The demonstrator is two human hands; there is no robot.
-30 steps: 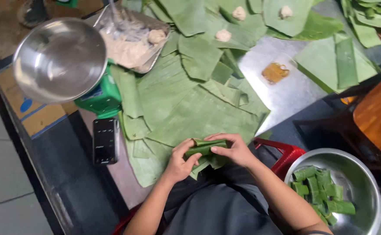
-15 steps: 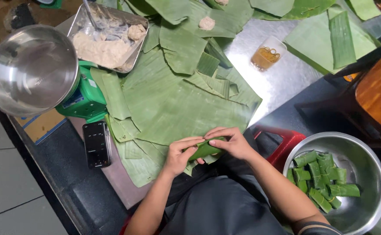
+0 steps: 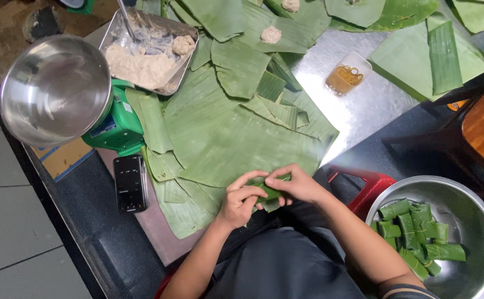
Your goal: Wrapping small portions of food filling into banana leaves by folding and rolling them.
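Both hands meet over a small rolled banana-leaf parcel (image 3: 268,191) at the near edge of the metal table (image 3: 363,105). My left hand (image 3: 241,200) grips the parcel's left end with bent fingers. My right hand (image 3: 294,184) pinches and folds its right end. Beneath them lies a spread of flat banana leaves (image 3: 236,133). Most of the parcel is hidden by my fingers.
A steel bowl (image 3: 474,221) at lower right holds several finished leaf parcels (image 3: 413,230). A metal tray of pale dough (image 3: 148,52) sits at the back, beside a green scale with a steel pan (image 3: 56,88). A black phone (image 3: 129,182), a cup of rubber bands (image 3: 347,75) and a red stool (image 3: 369,185) are nearby.
My hands have drawn closer together on the parcel, covering more of it. The view has shifted slightly, so the table appears a bit higher in frame.
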